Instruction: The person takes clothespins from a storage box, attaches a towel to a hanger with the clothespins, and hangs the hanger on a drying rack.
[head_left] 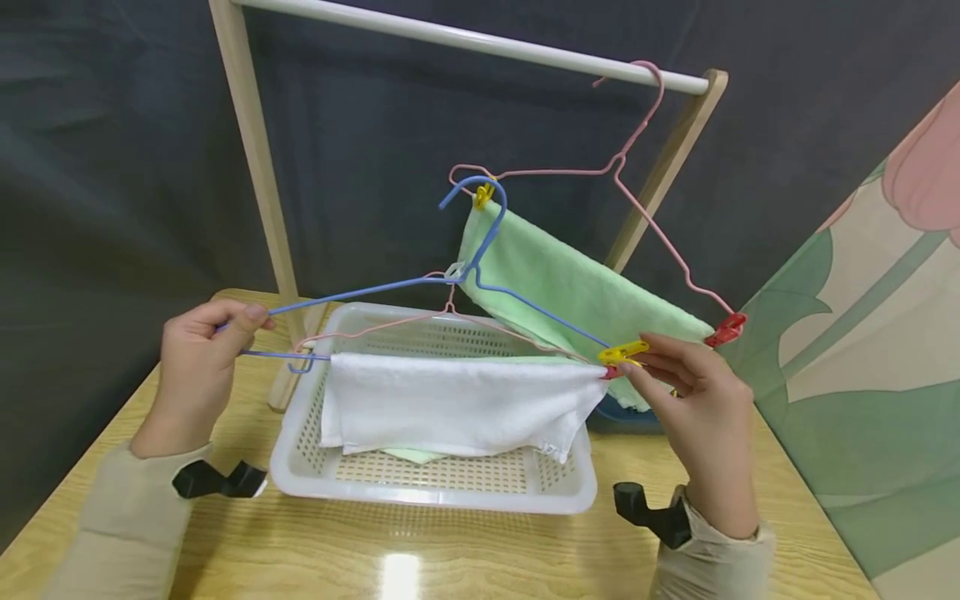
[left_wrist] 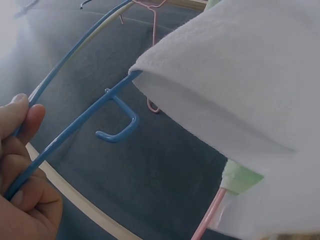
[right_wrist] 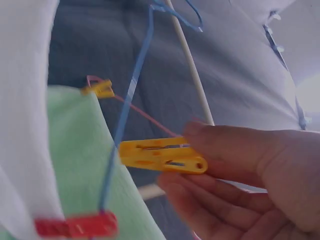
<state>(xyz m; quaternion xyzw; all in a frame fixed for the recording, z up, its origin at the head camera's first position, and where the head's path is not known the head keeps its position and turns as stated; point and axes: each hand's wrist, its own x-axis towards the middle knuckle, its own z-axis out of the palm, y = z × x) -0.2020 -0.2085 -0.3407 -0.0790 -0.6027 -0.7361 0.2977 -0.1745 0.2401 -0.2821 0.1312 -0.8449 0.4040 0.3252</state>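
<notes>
My left hand (head_left: pixel 201 358) grips the left corner of a blue hanger (head_left: pixel 360 292), its fingers curled round the wire in the left wrist view. Over the hanger's lower bar hangs a folded white towel (head_left: pixel 457 404). A red clothespin (right_wrist: pixel 77 225) clips the towel near the hanger's right end. Between thumb and fingers my right hand (head_left: pixel 697 400) pinches a yellow clothespin (right_wrist: pixel 162 155). In the right wrist view its tip overlaps the hanger's blue side wire, above the red clothespin. The hanger's hook (head_left: pixel 487 200) points up, touching nothing.
Below the towel stands a white basket (head_left: pixel 435 496) with a pink hanger (head_left: pixel 375 327) and green cloth in it. Behind, a rack's white rail (head_left: pixel 450 33) carries another pink hanger (head_left: pixel 555 172) with a green towel (head_left: pixel 562 275) clipped on. A dark blue container (head_left: pixel 626 417) sits behind the right hand.
</notes>
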